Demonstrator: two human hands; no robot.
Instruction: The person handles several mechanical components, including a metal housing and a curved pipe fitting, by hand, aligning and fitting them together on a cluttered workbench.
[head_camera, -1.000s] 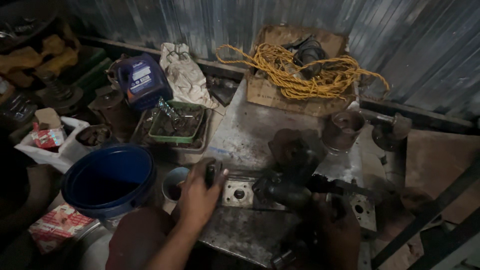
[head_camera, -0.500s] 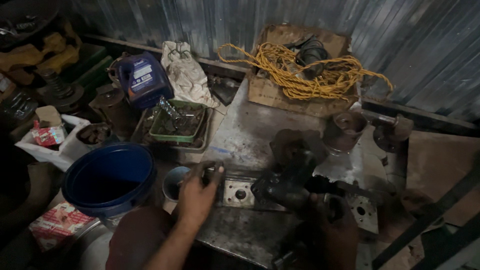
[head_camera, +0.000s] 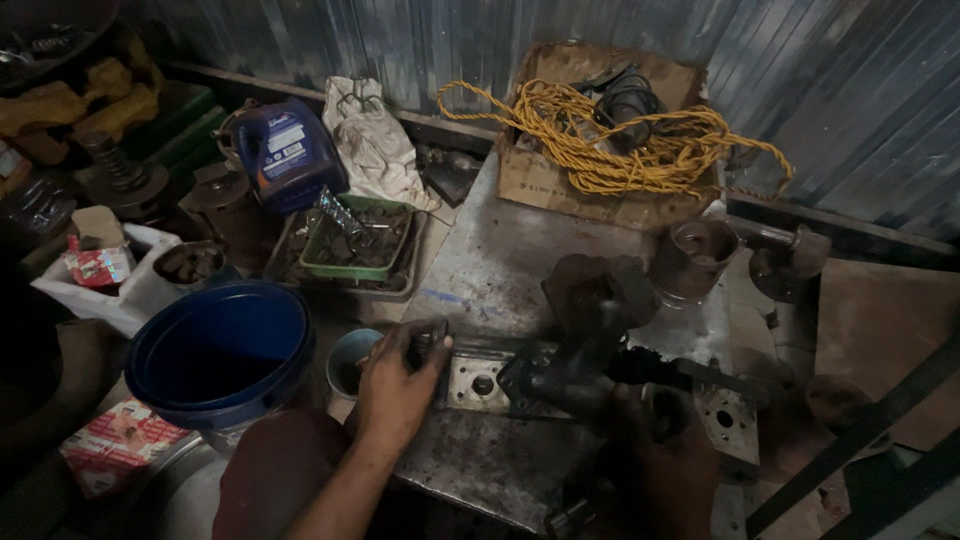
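Observation:
My left hand (head_camera: 395, 385) rests at the front of a metal workbench (head_camera: 510, 260) with its fingers curled around a small dark metal part (head_camera: 428, 343). Just right of it lies a flat metal plate with holes (head_camera: 478, 383). My right hand (head_camera: 660, 440) is low at the right, dark and hard to make out, gripping a black greasy mechanical assembly (head_camera: 570, 365) that lies across the bench. A brown cylindrical piece (head_camera: 695, 258) stands behind the assembly.
A blue bucket (head_camera: 222, 350) and a small cup (head_camera: 352, 360) stand left of my left hand. Behind are a green tray of parts (head_camera: 355, 245), a blue oil jug (head_camera: 288, 152), a rag (head_camera: 372, 140) and a cardboard box with yellow rope (head_camera: 620, 140). Corrugated metal walls the back.
My left hand has kept hold of the small dark part and shifted slightly over the bench edge. The right hand stays on the black assembly.

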